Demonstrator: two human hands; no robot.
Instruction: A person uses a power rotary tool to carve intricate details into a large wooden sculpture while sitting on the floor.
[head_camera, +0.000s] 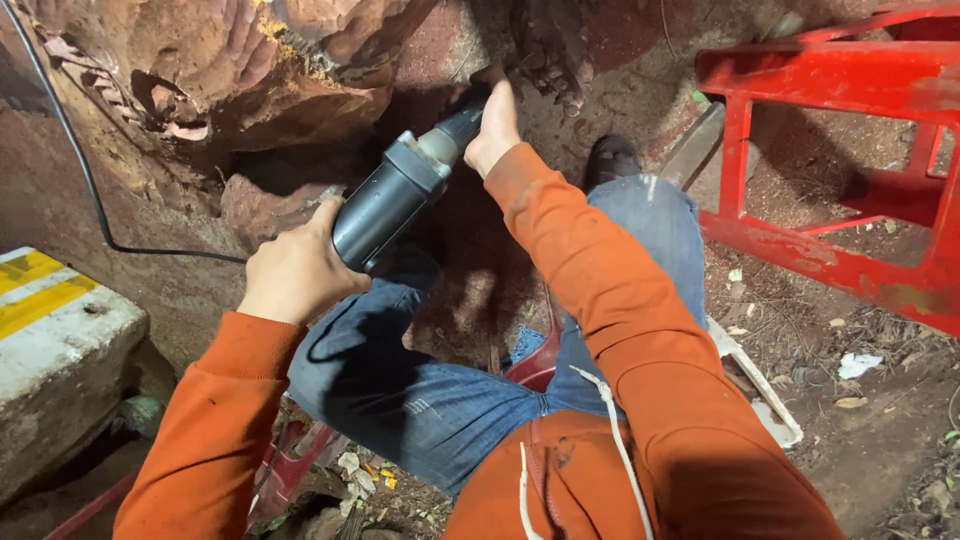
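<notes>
The power tool (395, 195), likely heavy and rigid with a smooth casing, is best held two-handed: left hand (297, 270) wraps its rear body, right hand (493, 130) clasps the nose.

Person seen from above: orange long-sleeved hooded sweatshirt with ribbed cuffs, small dark specks on both sleeves, and two white drawstrings hanging down the chest; blue denim jeans, faded and dusty at the knee; one dark shoe; left hand (297, 272) and right hand (493, 130) bare, ungloved.
</notes>
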